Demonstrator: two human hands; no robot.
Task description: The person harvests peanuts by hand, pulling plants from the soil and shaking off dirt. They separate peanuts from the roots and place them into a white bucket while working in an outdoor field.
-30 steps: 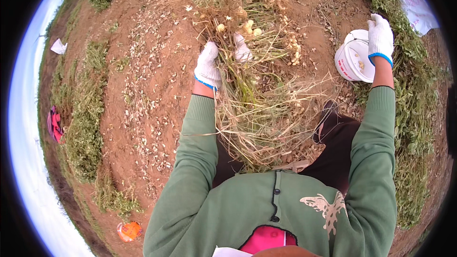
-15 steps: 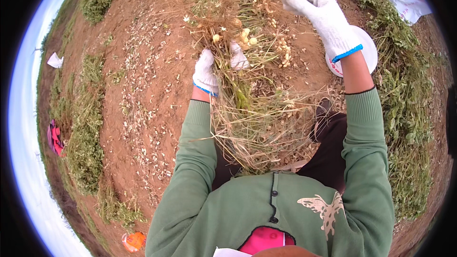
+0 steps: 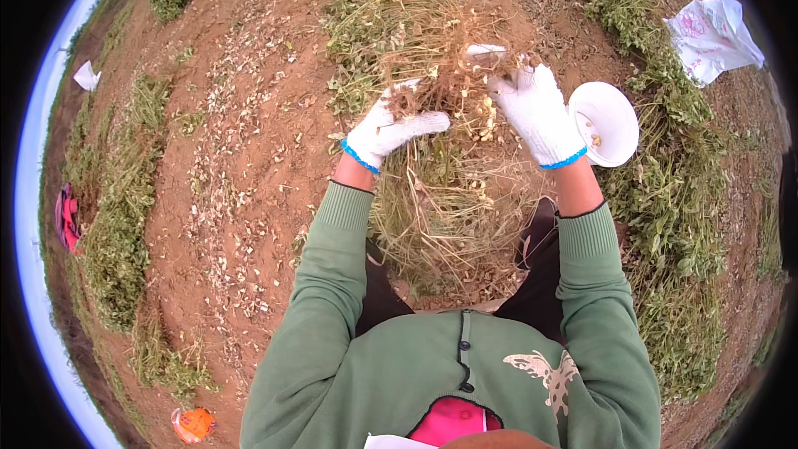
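Both my hands wear white knit gloves with blue cuffs and are at the brown roots of peanut plants (image 3: 440, 87). On the left side of the roots, my left hand (image 3: 384, 129) has its thumb stretched out and apart from its fingers, with root strands between them. My right hand (image 3: 534, 116) curls round roots on the other side, one finger reaching out; its grip is partly hidden. Pale peanuts (image 3: 486, 120) show between the hands. Right of my right hand stands a white bucket (image 3: 617, 108) with a few peanuts at its bottom.
Loose dry stems (image 3: 440, 216) lie between my feet. A row of green plants (image 3: 673, 224) runs along the right, with a white printed bag (image 3: 713, 37) at its far end. Another plant row (image 3: 120, 241) is on the left. An orange bag (image 3: 193, 425) lies lower left.
My right hand has come down and left from above the bucket to the roots. My left hand has loosened from the bunch of stems, and its thumb is now spread. The bucket's inside now shows.
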